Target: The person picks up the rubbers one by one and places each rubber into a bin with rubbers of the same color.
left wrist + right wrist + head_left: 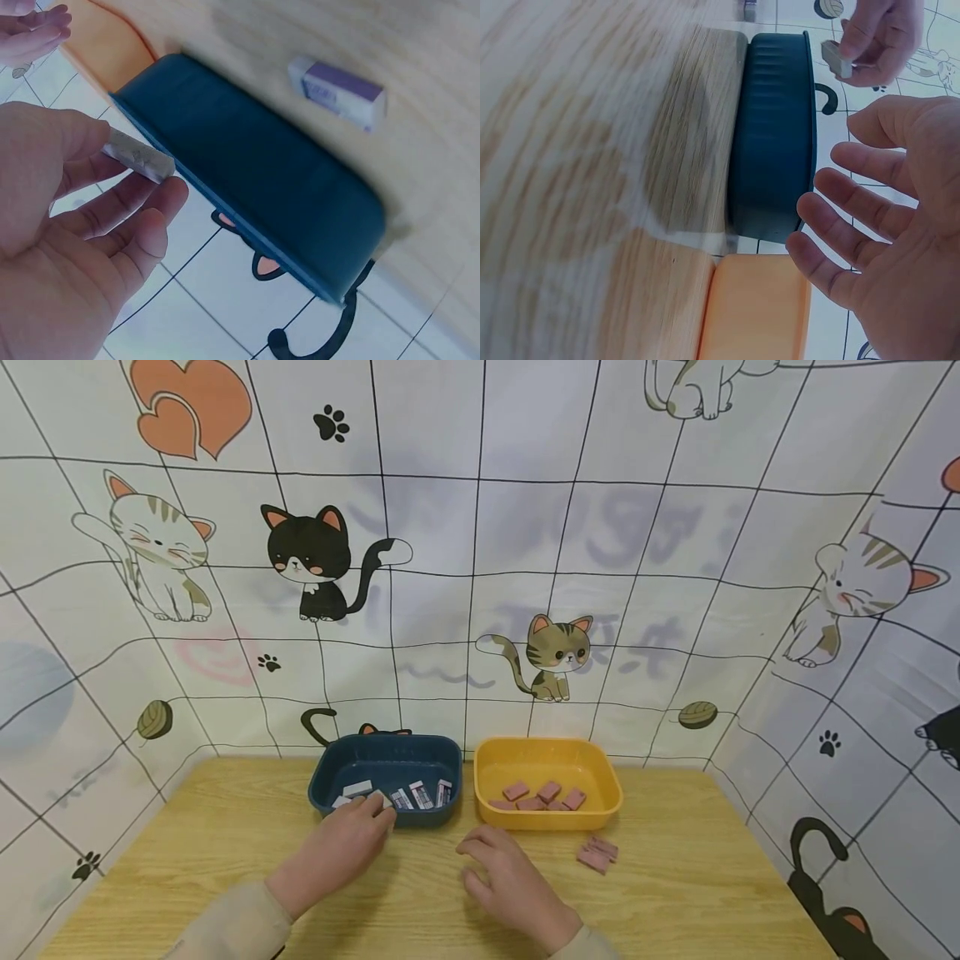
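My left hand (337, 853) is over the near edge of the blue bin (397, 742), pinching a small whitish eraser (137, 154) between thumb and fingers. Inside that bin lie several white erasers (422, 795), some with printed sleeves. In the left wrist view, another eraser (341, 94) with a purple and white sleeve lies on the table beside the bin; the left arm hides it in the head view. My right hand (517, 885) hovers in front of the yellow bin (547, 745), its fingers loosely bent and holding nothing.
Several pink blocks (516, 791) lie in the yellow bin, right beside the blue one. More pink blocks (597, 853) rest on the wooden table (675, 893) to the right. A cat-printed sheet (435, 527) rises behind and at both sides.
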`<state>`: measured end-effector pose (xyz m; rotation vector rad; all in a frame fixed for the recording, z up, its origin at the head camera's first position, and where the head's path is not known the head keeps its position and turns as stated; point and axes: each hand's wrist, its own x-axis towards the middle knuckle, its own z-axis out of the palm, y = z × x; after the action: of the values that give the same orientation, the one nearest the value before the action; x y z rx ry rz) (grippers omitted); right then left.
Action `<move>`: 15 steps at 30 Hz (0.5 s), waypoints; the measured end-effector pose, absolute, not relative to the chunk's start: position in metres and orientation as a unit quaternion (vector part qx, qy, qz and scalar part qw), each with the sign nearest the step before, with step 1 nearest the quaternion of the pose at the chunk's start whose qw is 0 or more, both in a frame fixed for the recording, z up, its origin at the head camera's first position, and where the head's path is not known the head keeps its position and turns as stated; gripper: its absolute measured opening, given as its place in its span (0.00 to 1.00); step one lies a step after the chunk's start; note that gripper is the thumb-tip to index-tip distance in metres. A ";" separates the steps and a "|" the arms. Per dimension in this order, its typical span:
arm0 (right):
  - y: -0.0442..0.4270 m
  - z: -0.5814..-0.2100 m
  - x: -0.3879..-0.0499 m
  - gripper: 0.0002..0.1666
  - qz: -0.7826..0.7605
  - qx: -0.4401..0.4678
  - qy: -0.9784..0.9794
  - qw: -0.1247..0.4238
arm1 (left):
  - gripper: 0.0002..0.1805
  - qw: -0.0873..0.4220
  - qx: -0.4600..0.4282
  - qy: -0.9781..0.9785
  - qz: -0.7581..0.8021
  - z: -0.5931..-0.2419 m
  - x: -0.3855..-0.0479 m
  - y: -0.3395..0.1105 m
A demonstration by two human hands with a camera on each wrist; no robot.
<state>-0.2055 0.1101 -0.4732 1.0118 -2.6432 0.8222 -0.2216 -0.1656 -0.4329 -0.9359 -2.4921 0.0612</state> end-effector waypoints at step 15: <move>0.109 -0.465 -0.207 0.14 0.278 0.329 -0.899 0.086 | 0.09 0.191 -0.325 -0.926 0.025 -0.414 -0.255 -0.170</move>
<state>-0.2070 0.1092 -0.4654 0.9810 -2.6787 0.8277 -0.2551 -0.1704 -0.4142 -0.9126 -2.6002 0.0698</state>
